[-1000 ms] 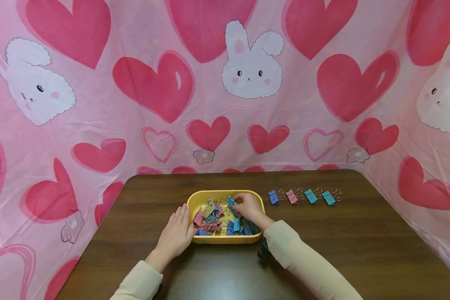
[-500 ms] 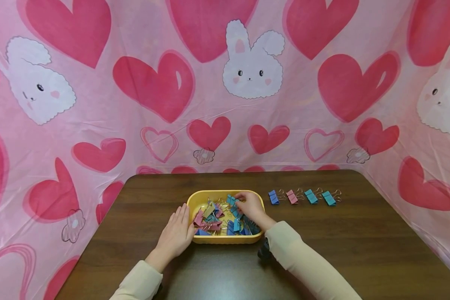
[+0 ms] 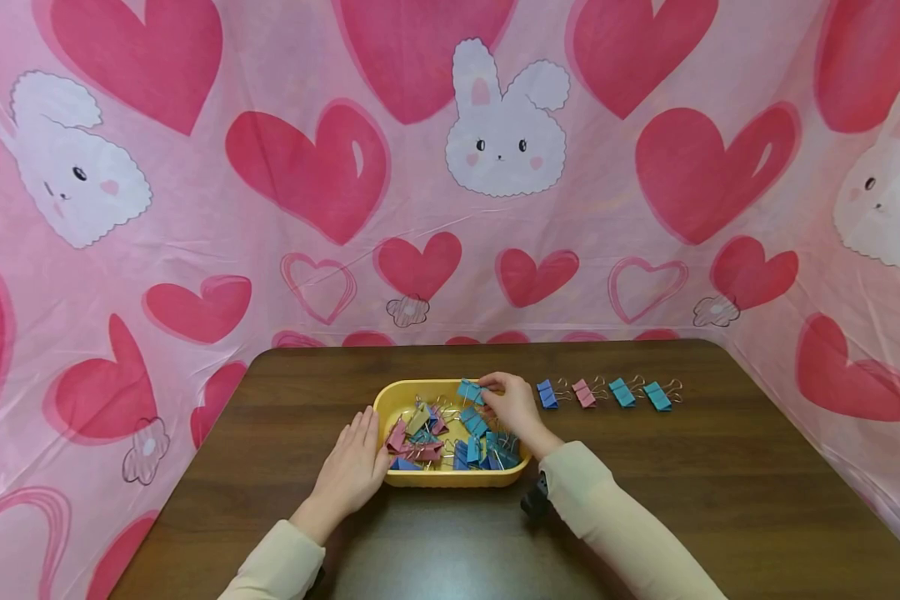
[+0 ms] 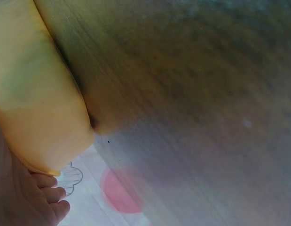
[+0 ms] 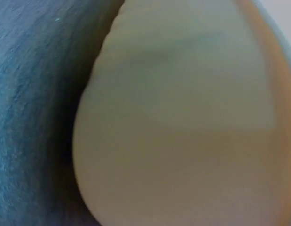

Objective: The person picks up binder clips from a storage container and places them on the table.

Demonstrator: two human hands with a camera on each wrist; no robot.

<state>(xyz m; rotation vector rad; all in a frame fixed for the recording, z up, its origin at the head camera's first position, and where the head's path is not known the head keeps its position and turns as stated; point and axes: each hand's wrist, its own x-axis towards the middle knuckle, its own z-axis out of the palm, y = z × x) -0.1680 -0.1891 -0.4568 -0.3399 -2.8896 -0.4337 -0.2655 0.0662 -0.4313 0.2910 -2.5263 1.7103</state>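
In the head view a yellow tray holds a loose heap of binder clips in pink, blue, teal and yellow. My right hand pinches a teal binder clip up by the tray's back rim. Another teal clip lies below it inside. My left hand, its fingers straight, rests against the tray's left side. The left wrist view shows those fingers at the rim, beside the yellow wall. Only the blurred tray wall fills most of the right wrist view.
Right of the tray, a row of binder clips lies on the brown wooden table: a blue one, a pink one and two teal ones. A pink curtain with hearts and rabbits hangs behind.
My right hand has lifted the teal binder clip from the heap up toward the back rim, moving slightly right. The left hand has stayed on the tray.
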